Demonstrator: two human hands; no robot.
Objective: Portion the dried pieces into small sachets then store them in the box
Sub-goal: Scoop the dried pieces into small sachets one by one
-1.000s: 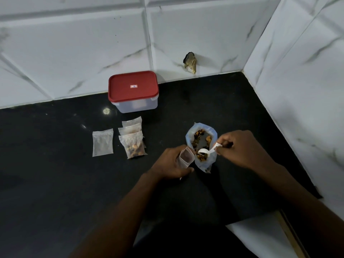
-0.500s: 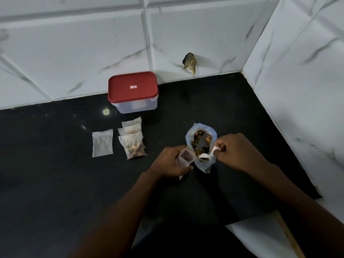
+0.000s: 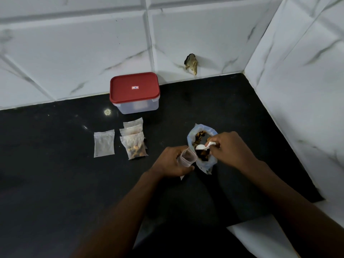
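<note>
Left hand [image 3: 171, 161] covers most of the open sachet [image 3: 187, 158]; only its mouth and a bottom corner show. Spoon [image 3: 202, 146] handle end is buried in the right hand [image 3: 230, 148]; can't tell if the bowl is loaded. Lid [image 3: 134, 84] label too small to read. Box [image 3: 136, 107] wall frosted, contents unreadable. Filled sachets [image 3: 134, 146]: rear two mostly under the front one. Both forearms cut off by the bottom edge.

Just the one camera, up on my head, looking forward and steeply down at the black counter [image 3: 55, 183]. Wide lens here: back wall [image 3: 74, 53] across the top, side wall [image 3: 297, 90] bending in on the right. It's near, too. My left hand [image 3: 171, 161] with its sachet [image 3: 187, 158] and my right hand [image 3: 232, 149] with the spoon [image 3: 202, 146] sit just right of centre, forearms entering from the bottom edge.
</note>
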